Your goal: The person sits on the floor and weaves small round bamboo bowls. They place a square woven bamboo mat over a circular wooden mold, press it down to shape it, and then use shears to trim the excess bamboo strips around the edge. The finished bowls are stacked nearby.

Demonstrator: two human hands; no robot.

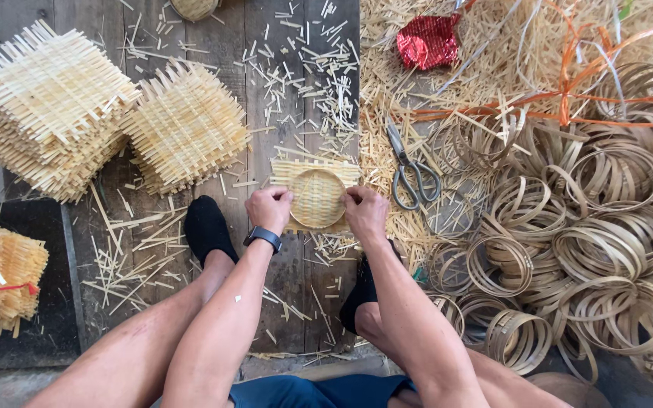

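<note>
Both hands grip one woven bamboo mat (317, 198) on the plank floor (296, 287), left hand (269, 209) pinching its left edge, right hand (364, 212) its right, round ring pressed into its middle. Mat looks half shaped: ring seated, square corners untrimmed, scissors (411, 172) lying idle just right. Two stacks of flat mats (107, 121) and a big pile of loose rings (591, 242) seemingly remain to be worked.

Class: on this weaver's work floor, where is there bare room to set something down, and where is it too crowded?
Barest: the boards between the left hand and the woven mat stacks, only thinly strewn with offcuts. Crowded: right of the scissors, where bamboo rings pile up.
</note>
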